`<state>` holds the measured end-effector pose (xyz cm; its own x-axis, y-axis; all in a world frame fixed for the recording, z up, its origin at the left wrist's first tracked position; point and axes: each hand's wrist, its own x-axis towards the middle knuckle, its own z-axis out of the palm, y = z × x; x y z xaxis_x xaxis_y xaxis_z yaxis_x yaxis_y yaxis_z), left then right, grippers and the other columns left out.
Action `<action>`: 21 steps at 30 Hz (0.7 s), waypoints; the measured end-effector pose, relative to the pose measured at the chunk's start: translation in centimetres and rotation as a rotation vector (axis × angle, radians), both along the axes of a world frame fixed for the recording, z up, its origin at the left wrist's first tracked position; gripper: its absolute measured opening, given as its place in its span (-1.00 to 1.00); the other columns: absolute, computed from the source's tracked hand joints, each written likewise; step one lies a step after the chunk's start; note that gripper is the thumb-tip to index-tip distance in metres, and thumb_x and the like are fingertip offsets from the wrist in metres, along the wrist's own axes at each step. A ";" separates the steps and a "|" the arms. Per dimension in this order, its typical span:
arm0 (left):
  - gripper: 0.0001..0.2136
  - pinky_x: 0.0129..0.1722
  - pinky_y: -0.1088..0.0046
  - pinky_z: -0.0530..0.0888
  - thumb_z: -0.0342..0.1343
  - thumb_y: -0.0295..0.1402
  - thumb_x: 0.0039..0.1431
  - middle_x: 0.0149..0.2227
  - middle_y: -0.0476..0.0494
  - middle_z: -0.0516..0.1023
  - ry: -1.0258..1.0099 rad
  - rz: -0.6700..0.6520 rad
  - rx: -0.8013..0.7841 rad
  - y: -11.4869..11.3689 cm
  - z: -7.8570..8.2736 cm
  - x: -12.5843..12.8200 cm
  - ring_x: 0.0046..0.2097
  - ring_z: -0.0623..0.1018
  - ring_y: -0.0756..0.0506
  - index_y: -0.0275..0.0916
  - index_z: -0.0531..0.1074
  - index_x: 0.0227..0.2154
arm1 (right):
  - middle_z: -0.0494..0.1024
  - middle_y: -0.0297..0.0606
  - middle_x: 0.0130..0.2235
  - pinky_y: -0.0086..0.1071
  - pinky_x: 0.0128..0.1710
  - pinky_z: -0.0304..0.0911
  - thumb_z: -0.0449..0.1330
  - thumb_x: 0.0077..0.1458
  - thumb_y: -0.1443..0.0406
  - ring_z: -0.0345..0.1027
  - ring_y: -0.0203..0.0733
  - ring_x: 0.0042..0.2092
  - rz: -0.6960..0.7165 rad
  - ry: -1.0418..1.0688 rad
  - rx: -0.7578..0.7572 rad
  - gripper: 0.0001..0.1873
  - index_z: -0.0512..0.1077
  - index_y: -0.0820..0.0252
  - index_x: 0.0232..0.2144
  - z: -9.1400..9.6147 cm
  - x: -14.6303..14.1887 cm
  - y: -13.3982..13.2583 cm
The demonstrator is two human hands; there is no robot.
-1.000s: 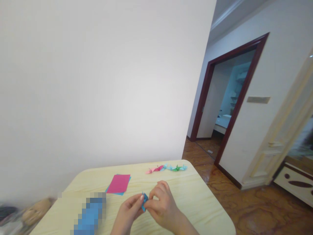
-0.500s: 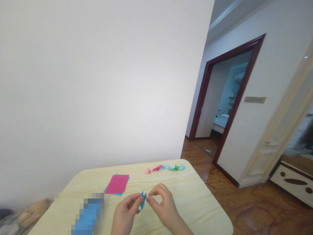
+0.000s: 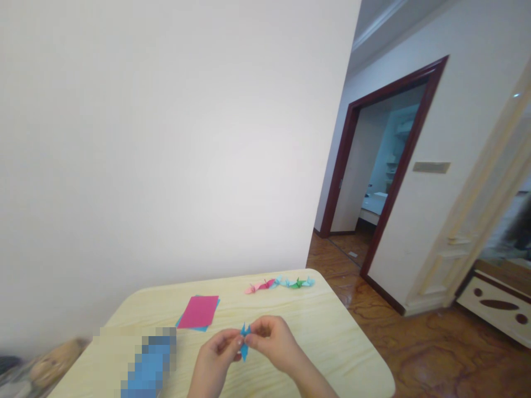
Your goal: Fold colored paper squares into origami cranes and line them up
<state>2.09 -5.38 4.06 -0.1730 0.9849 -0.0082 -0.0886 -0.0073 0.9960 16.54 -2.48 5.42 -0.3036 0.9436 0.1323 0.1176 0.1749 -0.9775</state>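
Item: one folded blue paper (image 3: 244,350), small, matte and uniform in colour as far as visible. Form: narrow, with two slim points at the far end and a single tapering point at the near end. Pose: long axis running near to far, almost straight in line with the view. Location: between the left hand (image 3: 216,352) and the right hand (image 3: 271,338), over the surface (image 3: 336,345); thumbs and fingertips grip it at both sides of the middle, partly covering it. Individual creases: too small to read.
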 end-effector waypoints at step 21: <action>-0.65 -0.40 0.44 0.39 0.16 -0.01 -0.17 -0.56 -0.06 0.50 0.204 -0.144 0.138 0.1 0.5 -0.7 -0.44 0.45 -0.09 -0.24 0.52 -0.55 | 0.51 -0.31 -0.43 -0.39 -0.28 0.28 0.16 -0.05 0.40 0.39 -0.24 -0.35 0.032 -0.179 0.421 -0.89 0.47 0.20 -0.41 1.1 1.7 0.1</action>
